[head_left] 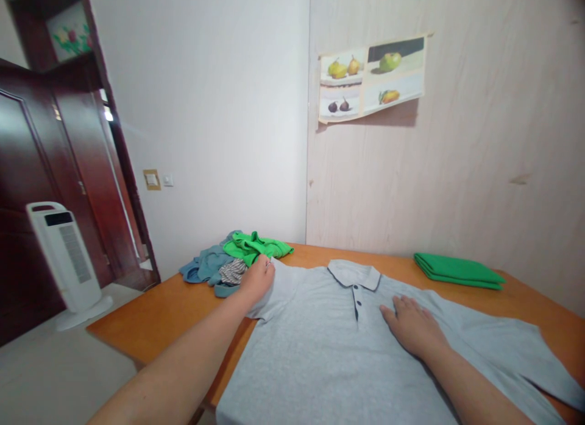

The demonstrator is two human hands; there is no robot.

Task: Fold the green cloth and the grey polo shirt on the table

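Note:
A grey polo shirt (pixel 320 346) lies spread face up on the orange table (pixel 155 318), collar toward the wall. My left hand (pixel 256 279) is closed in a pinch on the edge of the shirt's left sleeve. Flat on the shirt's chest, just right of the button placket, rests my right hand (pixel 414 327) with its fingers stretched out.
A heap of unfolded clothes (pixel 237 257), green, blue and striped, lies at the table's far left corner. A folded green garment (pixel 459 270) sits at the far right by the wall. A white heater (pixel 66 263) stands on the floor to the left, near a dark wooden door.

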